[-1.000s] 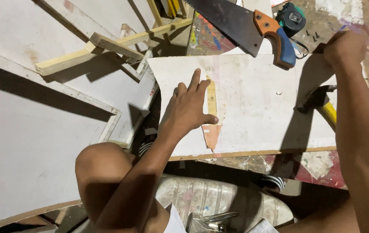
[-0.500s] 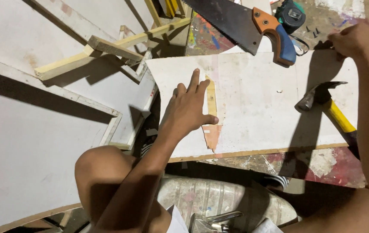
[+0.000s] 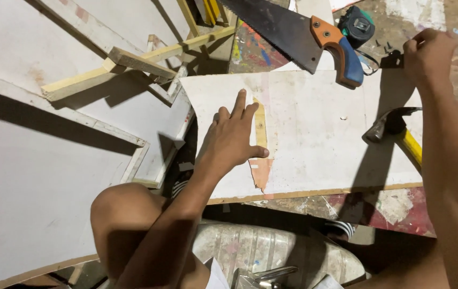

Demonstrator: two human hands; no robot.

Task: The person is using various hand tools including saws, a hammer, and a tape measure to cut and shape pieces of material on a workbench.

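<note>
My left hand (image 3: 234, 136) lies flat, fingers spread, on a white board (image 3: 314, 123). Its thumb and index finger rest against a thin pale wooden strip (image 3: 260, 126) that ends in a reddish pointed piece (image 3: 261, 172). My right hand (image 3: 429, 53) is curled shut at the far right, beside small dark nails (image 3: 392, 58) on the floor. Whether it holds anything is hidden. A hammer (image 3: 395, 131) with a yellow handle lies on the board under my right forearm.
A handsaw (image 3: 293, 35) with an orange and blue handle lies across the board's far edge, with a tape measure (image 3: 358, 24) beside it. Wooden battens (image 3: 132, 61) and large white panels (image 3: 36, 176) fill the left. My bare knee (image 3: 124, 214) is below, above a worn plastic container (image 3: 272, 251).
My right forearm has shifted to the right, uncovering more of the hammer. The left hand has stayed pressed on the strip and board.
</note>
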